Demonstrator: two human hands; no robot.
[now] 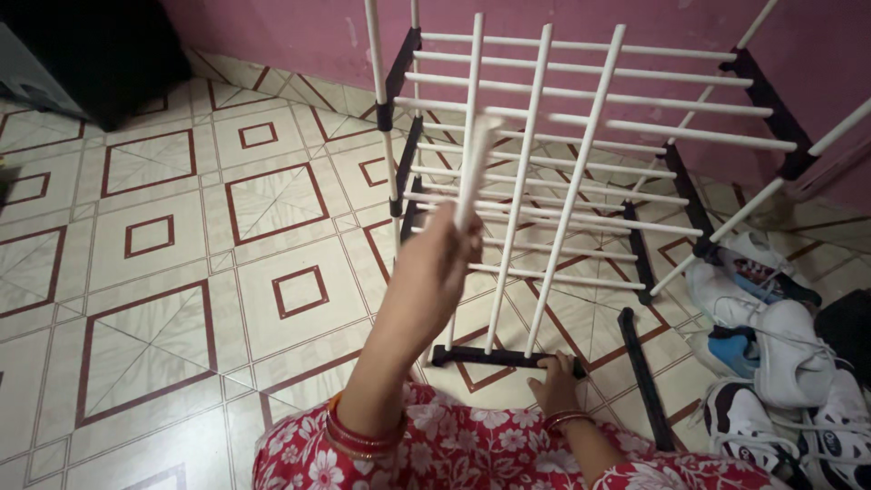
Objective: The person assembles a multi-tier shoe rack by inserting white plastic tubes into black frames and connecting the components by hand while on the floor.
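My left hand is raised and shut on a loose white rod that points up and away from me. My right hand rests low on a black connector bar from which three white rods rise at a slant. Behind them stands a drying rack frame of many white horizontal rods set into black side brackets. Red bangles circle both wrists, and a red flowered garment covers my lap.
A separate black bar lies on the patterned tile floor to the right. Several white and black sneakers crowd the right edge. A pink wall runs behind the rack; a dark object sits at the top left.
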